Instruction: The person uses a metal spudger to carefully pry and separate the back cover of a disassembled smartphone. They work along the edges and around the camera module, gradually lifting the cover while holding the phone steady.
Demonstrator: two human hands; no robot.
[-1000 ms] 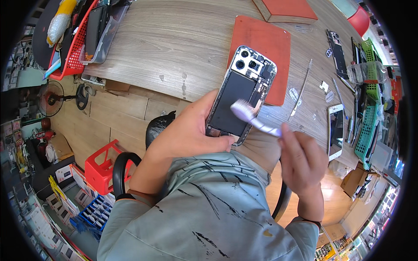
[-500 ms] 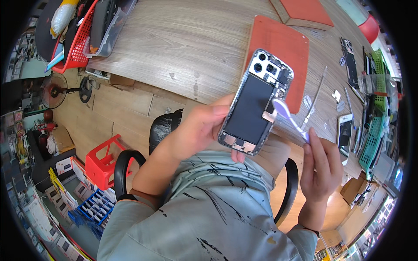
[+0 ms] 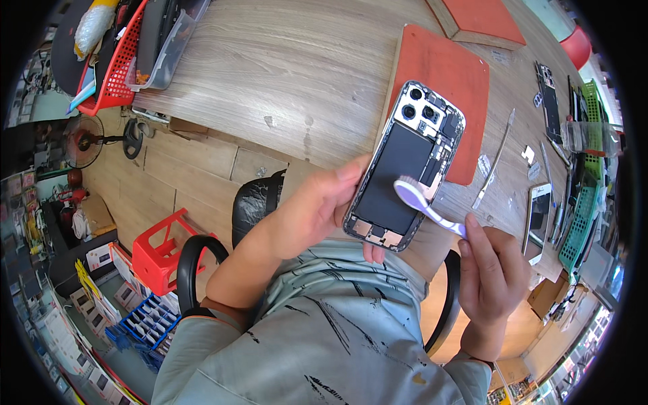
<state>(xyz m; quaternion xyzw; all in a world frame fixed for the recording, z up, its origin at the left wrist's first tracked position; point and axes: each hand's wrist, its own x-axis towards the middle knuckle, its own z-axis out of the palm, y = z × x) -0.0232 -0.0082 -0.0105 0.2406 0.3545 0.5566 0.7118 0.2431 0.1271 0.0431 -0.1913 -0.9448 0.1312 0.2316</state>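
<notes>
My left hand grips an opened smartphone by its left side, with fingertips showing below its lower edge. The back is off, so its camera lenses, black battery and circuit parts are exposed. Between the thumb and fingers of my right hand is the handle of a white and purple toothbrush. Its bristled head lies over the phone's battery; whether the bristles touch it I cannot tell. Beyond the phone, an orange-red pad lies on the wooden table.
Right of the pad lie a thin metal tool, a white phone and another phone part. Green baskets line the right side. A red basket and clear bin stand at the far left. A red stool is on the floor.
The toothbrush head has moved left and down, from the phone's right edge to over the battery. My right hand shifted slightly left. The phone sits slightly lower and further right.
</notes>
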